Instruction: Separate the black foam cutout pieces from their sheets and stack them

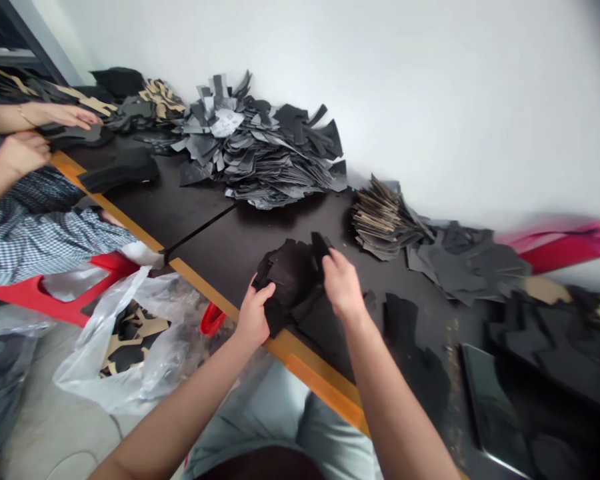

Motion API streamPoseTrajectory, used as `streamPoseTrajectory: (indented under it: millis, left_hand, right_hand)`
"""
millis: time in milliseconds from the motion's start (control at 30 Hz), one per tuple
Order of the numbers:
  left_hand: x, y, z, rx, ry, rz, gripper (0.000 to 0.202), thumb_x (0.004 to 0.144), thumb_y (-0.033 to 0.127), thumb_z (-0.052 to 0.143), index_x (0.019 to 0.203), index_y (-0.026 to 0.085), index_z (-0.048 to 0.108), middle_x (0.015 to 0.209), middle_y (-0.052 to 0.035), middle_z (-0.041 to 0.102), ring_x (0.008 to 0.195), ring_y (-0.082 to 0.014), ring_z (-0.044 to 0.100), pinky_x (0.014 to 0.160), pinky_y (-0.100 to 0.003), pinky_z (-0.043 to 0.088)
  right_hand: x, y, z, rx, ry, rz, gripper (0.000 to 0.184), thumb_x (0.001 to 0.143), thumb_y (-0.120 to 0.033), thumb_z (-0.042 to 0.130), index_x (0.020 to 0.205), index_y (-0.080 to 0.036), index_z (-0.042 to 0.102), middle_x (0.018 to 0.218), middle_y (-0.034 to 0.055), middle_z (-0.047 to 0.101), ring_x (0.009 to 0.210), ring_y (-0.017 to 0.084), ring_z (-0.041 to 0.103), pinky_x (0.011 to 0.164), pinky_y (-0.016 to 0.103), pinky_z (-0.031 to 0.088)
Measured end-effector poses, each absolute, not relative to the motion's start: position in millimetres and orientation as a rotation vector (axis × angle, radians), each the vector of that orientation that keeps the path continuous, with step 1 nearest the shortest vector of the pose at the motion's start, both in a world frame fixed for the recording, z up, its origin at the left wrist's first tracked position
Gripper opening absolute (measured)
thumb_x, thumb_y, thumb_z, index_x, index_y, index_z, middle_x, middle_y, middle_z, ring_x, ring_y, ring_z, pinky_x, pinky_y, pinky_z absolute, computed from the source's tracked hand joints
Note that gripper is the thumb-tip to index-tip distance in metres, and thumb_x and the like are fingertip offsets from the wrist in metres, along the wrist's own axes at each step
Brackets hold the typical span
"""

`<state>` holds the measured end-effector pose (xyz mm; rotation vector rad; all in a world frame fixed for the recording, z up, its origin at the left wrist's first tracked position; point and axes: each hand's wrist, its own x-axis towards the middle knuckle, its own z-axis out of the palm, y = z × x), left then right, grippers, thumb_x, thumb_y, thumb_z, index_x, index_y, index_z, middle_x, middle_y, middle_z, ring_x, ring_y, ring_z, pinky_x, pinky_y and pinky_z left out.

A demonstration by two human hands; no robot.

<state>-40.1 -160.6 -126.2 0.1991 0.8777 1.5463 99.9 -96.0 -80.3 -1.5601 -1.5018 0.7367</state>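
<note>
Nearest, a lap in pale trousers (pixel 260 433) beneath the yellow edge (pixel 325 380) of a dark table (pixel 200 260). Above this edge, the left hand (pixel 254 313) is closed around one side of a black bundle (pixel 287 273), thumb on top; the bundle lies at the near border of the table, between the two hands. The right hand (pixel 341 283) pinches a narrow black piece (pixel 320 252), tilted upright at the bundle's right side; whether piece and bundle are joined cannot be told. At right, a phone (pixel 495 407) lies flat near loose black cutouts (pixel 415 353). At left, below table height, a clear plastic bag (pixel 80 373) holds black and tan scraps (pixel 135 337) beside a red stool (pixel 55 303). Farther back stand a brown-edged stack (pixel 377 223) and, to its right, overlapping dark sheets (pixel 465 260) near a blurred pink item (pixel 575 247). At far left, a co-worker's hands (pixel 73 115) rest at a dark piece (pixel 80 135); behind the bundle, a large heap of gray pieces (pixel 270 153) stands close to the white wall (pixel 430 80).
</note>
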Motion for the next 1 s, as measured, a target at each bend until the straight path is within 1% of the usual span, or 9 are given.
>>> streamPoseTrajectory:
  millis: [133, 233, 333, 400, 533, 700, 767, 867, 1000]
  left_hand:
    - [-40, -160, -125, 0.168, 0.888, 1.543, 0.05, 0.066, 0.016, 0.071, 0.113, 0.024, 0.058, 0.097, -0.0022, 0.073, 0.1, -0.0248, 0.066, 0.091, -0.04, 0.051]
    - [-40, -159, -126, 0.176, 0.882, 1.55, 0.05, 0.066, 0.016, 0.071, 0.113, 0.024, 0.058, 0.096, -0.002, 0.073, 0.099, -0.024, 0.067, 0.091, -0.039, 0.051]
    - [-40, -159, -128, 0.204, 0.864, 1.548, 0.051, 0.067, 0.017, 0.072, 0.115, 0.024, 0.058, 0.098, -0.0024, 0.073, 0.1, -0.0238, 0.066, 0.092, -0.039, 0.051]
    - [-41, -159, -129, 0.22, 0.861, 1.546, 0.051, 0.067, 0.018, 0.072, 0.116, 0.024, 0.058, 0.099, -0.0026, 0.072, 0.1, -0.024, 0.066, 0.092, -0.038, 0.051]
    - [-41, -159, -132, 0.224, 0.864, 1.543, 0.05, 0.068, 0.018, 0.072, 0.116, 0.024, 0.058, 0.098, -0.0025, 0.072, 0.102, -0.0245, 0.066, 0.092, -0.038, 0.05]
    - [-40, -160, -129, 0.204, 0.864, 1.575, 0.057, 0.067, 0.016, 0.072, 0.12, 0.027, 0.054, 0.105, -0.0011, 0.071, 0.105, -0.0241, 0.064, 0.095, -0.039, 0.049]
    - [-39, -160, -127, 0.214, 0.851, 1.581, 0.057, 0.066, 0.015, 0.072, 0.119, 0.026, 0.054, 0.11, -0.0014, 0.069, 0.108, -0.0239, 0.062, 0.098, -0.039, 0.047]
    - [-40, -160, -126, 0.241, 0.836, 1.579, 0.056, 0.067, 0.015, 0.071, 0.119, 0.026, 0.054, 0.116, -0.0017, 0.067, 0.113, -0.0231, 0.059, 0.101, -0.038, 0.044]
    - [-41, -160, -130, 0.224, 0.824, 1.563, 0.058, 0.069, 0.017, 0.071, 0.123, 0.027, 0.051, 0.115, -0.0028, 0.068, 0.111, -0.0239, 0.061, 0.1, -0.04, 0.045]
  right_hand:
    - [140, -111, -34, -1.414, -1.084, 0.524, 0.048, 0.088, -0.041, 0.039, 0.123, -0.01, 0.053, 0.109, 0.0119, 0.064, 0.097, 0.021, 0.062, 0.083, 0.037, 0.05]
    - [173, -157, -13, -1.528, -1.028, 0.099, 0.047, 0.092, -0.041, 0.038, 0.126, -0.012, 0.053, 0.109, 0.0138, 0.064, 0.1, 0.026, 0.062, 0.082, 0.04, 0.051]
    - [206, -225, -37, -1.744, -1.325, -0.449, 0.044, 0.093, -0.027, 0.04, 0.135, -0.026, 0.047, 0.13, 0.009, 0.056, 0.122, 0.029, 0.052, 0.098, 0.045, 0.044]
    - [227, -267, -73, -1.62, -1.655, -0.597, 0.049, 0.089, -0.02, 0.045, 0.138, -0.026, 0.043, 0.134, 0.0103, 0.053, 0.124, 0.03, 0.05, 0.1, 0.048, 0.043]
    - [256, -295, -118, -1.716, -2.17, -0.399, 0.042, 0.093, -0.037, 0.04, 0.129, -0.018, 0.05, 0.131, 0.0156, 0.054, 0.126, 0.036, 0.045, 0.098, 0.06, 0.039]
    - [198, -216, -78, -1.508, -2.071, -0.096, 0.045, 0.09, -0.041, 0.048, 0.129, -0.019, 0.048, 0.133, 0.0136, 0.051, 0.13, 0.03, 0.04, 0.105, 0.052, 0.038]
    - [152, -171, -70, -1.417, -2.122, 0.077, 0.051, 0.089, -0.046, 0.049, 0.132, -0.018, 0.045, 0.138, 0.0147, 0.046, 0.133, 0.029, 0.036, 0.107, 0.051, 0.037]
    - [97, -118, -85, -1.463, -2.214, 0.28, 0.082, 0.077, -0.057, 0.061, 0.139, -0.01, 0.036, 0.144, 0.0235, 0.034, 0.135, 0.038, 0.029, 0.105, 0.059, 0.034]
    - [89, -89, -110, -1.338, -2.331, 0.585, 0.082, 0.074, -0.061, 0.062, 0.137, -0.012, 0.042, 0.14, 0.0222, 0.04, 0.133, 0.035, 0.034, 0.106, 0.055, 0.034]
